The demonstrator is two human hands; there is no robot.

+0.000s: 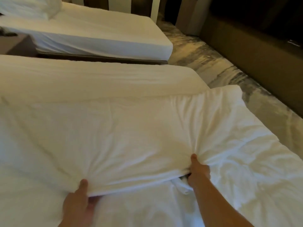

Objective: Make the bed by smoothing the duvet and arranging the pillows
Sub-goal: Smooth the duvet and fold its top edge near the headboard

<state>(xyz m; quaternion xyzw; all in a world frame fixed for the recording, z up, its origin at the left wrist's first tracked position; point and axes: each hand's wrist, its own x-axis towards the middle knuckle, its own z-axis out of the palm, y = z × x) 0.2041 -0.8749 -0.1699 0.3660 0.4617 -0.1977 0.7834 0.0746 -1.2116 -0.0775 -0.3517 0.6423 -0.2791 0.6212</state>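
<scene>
Patterned grey and cream carpet (205,63) runs past the foot of the near bed (114,77) and widens into an open lane between that bed's foot end and a long dark upholstered bench (254,46) standing along the far side of the lane. Beyond the near bed, parallel to it and parted from it by a narrow dark gap, lies a second bed (106,35) in a white fitted sheet, with a heap of white bedding (27,7) piled at its head end. A brown nightstand (19,45) sits at the head end of that gap, just beside the near bed's far edge. On the near bed the white duvet (123,128) covers most of the top, leaving a bare strip of sheet along the far edge. One duvet corner (232,90) sticks out past the foot edge of the near bed and overhangs the carpet. A folded edge of the duvet runs across the side of the bed nearest the person, and both hands hold it. The left hand (78,199) pinches the fold with its thumb pressed on top and its fingers tucked underneath. The right hand (199,172), further toward the foot end, grips the same fold, thumb on top and fingers curled beneath, and creases fan out from both grips. Rumpled duvet cloth lies toward the foot end beside the right forearm.
</scene>
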